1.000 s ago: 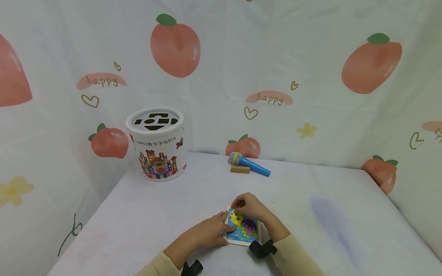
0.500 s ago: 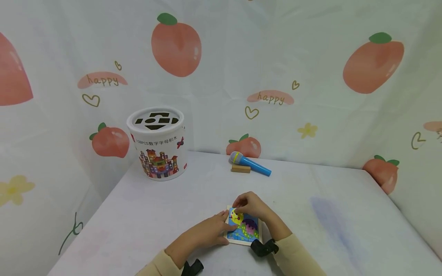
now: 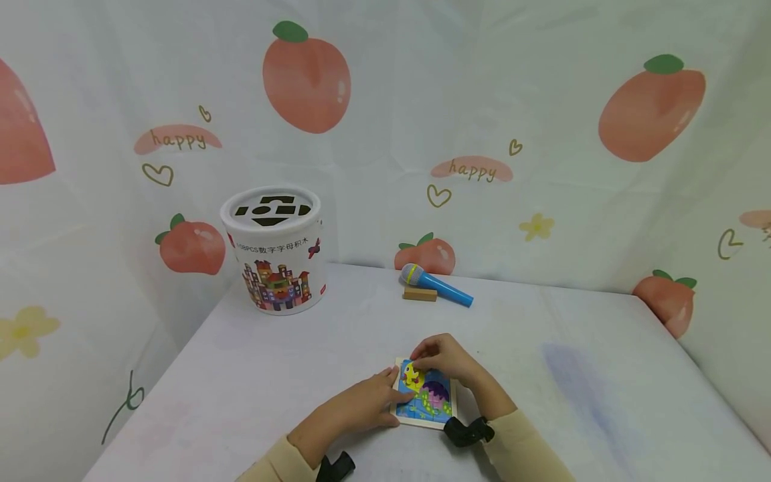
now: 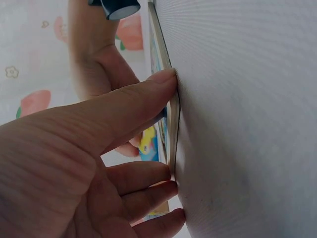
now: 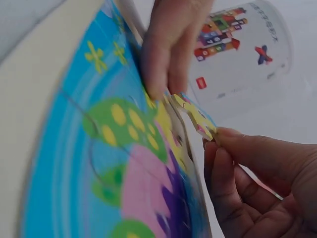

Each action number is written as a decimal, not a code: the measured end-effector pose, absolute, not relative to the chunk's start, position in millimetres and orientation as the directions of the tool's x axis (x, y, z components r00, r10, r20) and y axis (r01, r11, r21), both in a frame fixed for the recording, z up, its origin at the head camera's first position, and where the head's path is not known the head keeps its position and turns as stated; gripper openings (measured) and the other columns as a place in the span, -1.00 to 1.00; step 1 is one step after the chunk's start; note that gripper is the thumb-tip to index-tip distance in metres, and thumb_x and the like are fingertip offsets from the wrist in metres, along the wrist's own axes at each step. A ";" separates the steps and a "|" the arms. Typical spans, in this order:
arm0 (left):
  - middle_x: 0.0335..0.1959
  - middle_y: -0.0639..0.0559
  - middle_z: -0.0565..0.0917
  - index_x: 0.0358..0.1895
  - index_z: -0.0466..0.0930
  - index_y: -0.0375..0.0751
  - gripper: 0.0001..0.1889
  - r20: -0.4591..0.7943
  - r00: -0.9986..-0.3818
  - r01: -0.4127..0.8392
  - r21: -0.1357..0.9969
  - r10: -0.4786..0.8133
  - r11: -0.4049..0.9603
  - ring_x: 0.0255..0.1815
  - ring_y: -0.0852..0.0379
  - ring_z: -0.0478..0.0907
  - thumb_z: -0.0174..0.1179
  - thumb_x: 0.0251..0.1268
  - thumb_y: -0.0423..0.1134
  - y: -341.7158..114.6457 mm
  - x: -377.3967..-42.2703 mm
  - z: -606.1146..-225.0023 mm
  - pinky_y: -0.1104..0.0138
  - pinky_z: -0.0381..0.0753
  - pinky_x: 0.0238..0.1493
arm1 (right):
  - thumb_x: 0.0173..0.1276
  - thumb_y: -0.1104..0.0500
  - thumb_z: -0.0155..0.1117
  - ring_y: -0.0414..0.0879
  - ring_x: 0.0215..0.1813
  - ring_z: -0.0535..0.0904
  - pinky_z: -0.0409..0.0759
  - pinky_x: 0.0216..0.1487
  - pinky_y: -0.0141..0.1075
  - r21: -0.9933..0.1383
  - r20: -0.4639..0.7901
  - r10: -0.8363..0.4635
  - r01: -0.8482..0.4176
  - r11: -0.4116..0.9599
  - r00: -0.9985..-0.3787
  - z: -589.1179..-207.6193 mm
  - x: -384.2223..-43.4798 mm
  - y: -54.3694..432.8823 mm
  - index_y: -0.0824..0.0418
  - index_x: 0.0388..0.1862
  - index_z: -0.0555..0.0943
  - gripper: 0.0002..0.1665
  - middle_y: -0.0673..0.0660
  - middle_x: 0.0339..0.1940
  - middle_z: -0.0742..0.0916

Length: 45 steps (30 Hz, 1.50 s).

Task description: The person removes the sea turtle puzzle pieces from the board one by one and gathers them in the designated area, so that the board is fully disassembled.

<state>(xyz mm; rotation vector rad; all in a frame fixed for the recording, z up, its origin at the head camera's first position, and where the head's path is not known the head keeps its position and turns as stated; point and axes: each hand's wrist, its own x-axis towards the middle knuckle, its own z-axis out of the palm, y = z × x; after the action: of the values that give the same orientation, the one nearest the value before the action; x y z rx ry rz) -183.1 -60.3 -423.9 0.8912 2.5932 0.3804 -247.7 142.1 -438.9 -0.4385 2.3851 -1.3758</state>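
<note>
A small jigsaw puzzle (image 3: 435,405) in a pale wooden frame lies on the table, with a blue ground and yellow, purple and green shapes. My left hand (image 3: 361,404) rests at its left side, one finger stretched over the picture. In the left wrist view, the thumb (image 4: 143,96) and fingertips touch the frame's edge. Thumb and fingers of my right hand (image 3: 448,358) pinch a yellow puzzle piece (image 5: 200,119) over the puzzle's top part. The right wrist view shows this piece tilted, its pale side edge visible.
A white block bucket (image 3: 277,254) with a slotted lid stands at the back left. Farther back on the table lie a blue toy microphone (image 3: 436,286) and a brown wooden block (image 3: 419,294). A peach-printed cloth (image 3: 373,134) hangs behind.
My right hand has shifted slightly to the right over the puzzle's top, its pinch kept. My left hand has stayed against the puzzle's left side.
</note>
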 end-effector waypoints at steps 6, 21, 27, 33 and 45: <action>0.41 -0.19 0.23 0.22 0.46 0.23 -0.50 -0.251 -0.736 0.534 0.356 0.628 0.767 0.45 -0.08 0.15 0.24 0.15 -0.01 -59.7 -182.6 -423.0 0.11 0.34 0.32 | 0.22 0.18 0.31 -0.17 -0.33 0.60 0.64 -0.12 -0.30 -0.881 -0.165 -0.389 -0.042 0.471 -0.907 -437.2 -249.7 161.6 0.33 -0.20 0.65 -0.75 0.09 -0.33 0.73; 0.43 -0.18 0.21 0.22 0.46 0.23 -0.49 -0.250 -0.745 0.525 0.354 0.619 0.774 0.47 -0.07 0.12 0.25 0.14 -0.01 -59.1 -179.4 -420.6 0.11 0.30 0.35 | 0.23 0.20 0.28 -0.13 -0.31 0.51 0.59 -0.19 -0.33 -0.854 -0.188 -0.277 0.017 0.521 -0.942 -432.8 -240.8 210.6 0.35 -0.17 0.64 -0.74 0.09 -0.28 0.70; 0.43 -0.18 0.21 0.22 0.46 0.23 -0.50 -0.240 -0.746 0.527 0.359 0.622 0.770 0.47 -0.07 0.12 0.24 0.15 -0.02 -59.8 -179.4 -422.1 0.11 0.29 0.35 | 0.24 0.21 0.27 -0.12 -0.32 0.52 0.59 -0.20 -0.33 -0.847 -0.211 -0.256 0.045 0.530 -0.943 -431.2 -236.3 222.2 0.37 -0.15 0.63 -0.73 0.10 -0.29 0.70; 0.43 -0.18 0.21 0.21 0.47 0.23 -0.51 -0.238 -0.748 0.525 0.359 0.620 0.772 0.47 -0.06 0.12 0.24 0.15 -0.02 -60.5 -179.0 -421.5 0.11 0.30 0.35 | 0.24 0.17 0.28 -0.12 -0.34 0.53 0.57 -0.27 -0.34 -0.849 -0.229 -0.270 0.056 0.526 -0.935 -434.5 -234.2 235.9 0.39 -0.14 0.62 -0.69 0.10 -0.29 0.71; 0.43 -0.16 0.20 0.22 0.45 0.27 -0.50 -0.247 -0.748 0.521 0.358 0.616 0.775 0.47 -0.06 0.12 0.24 0.15 0.00 -61.0 -180.2 -424.1 0.11 0.30 0.35 | 0.23 0.17 0.29 -0.13 -0.36 0.53 0.53 -0.32 -0.36 -0.840 -0.219 -0.224 0.066 0.539 -0.950 -445.5 -231.3 240.8 0.36 -0.18 0.64 -0.72 0.05 -0.36 0.71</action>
<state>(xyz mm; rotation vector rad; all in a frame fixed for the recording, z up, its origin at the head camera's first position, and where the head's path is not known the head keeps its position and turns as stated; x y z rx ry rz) -180.2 -61.0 -424.1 0.8690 2.6170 0.3802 -231.3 240.8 -445.5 -0.1315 2.4794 -1.3712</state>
